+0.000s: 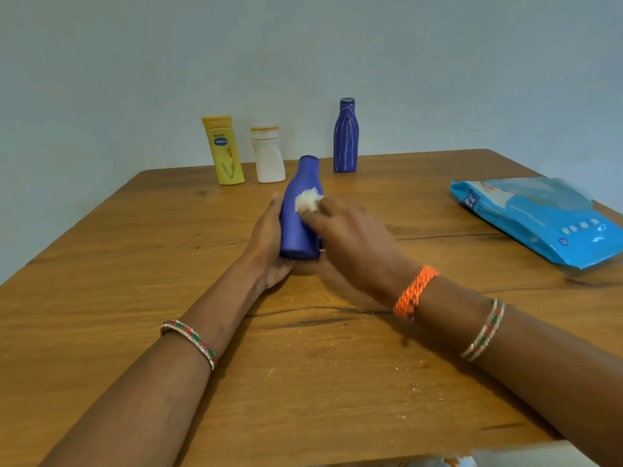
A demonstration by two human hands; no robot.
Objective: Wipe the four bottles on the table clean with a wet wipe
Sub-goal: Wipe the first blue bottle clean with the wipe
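A plain blue bottle (298, 217) tilts away from me above the middle of the wooden table (135, 298). My left hand (269, 244) grips it from below and at its left side. My right hand (350, 237) pinches a crumpled white wet wipe (308, 201) and presses it against the bottle's upper side. At the far edge of the table stand a yellow bottle (224, 151), a white bottle (268, 155) and a second blue bottle (346, 136) streaked with white.
A blue pack of wet wipes (539, 217) lies on the right side of the table, close to its edge. A pale wall rises behind the far bottles. White crumbs are scattered on the wood near me.
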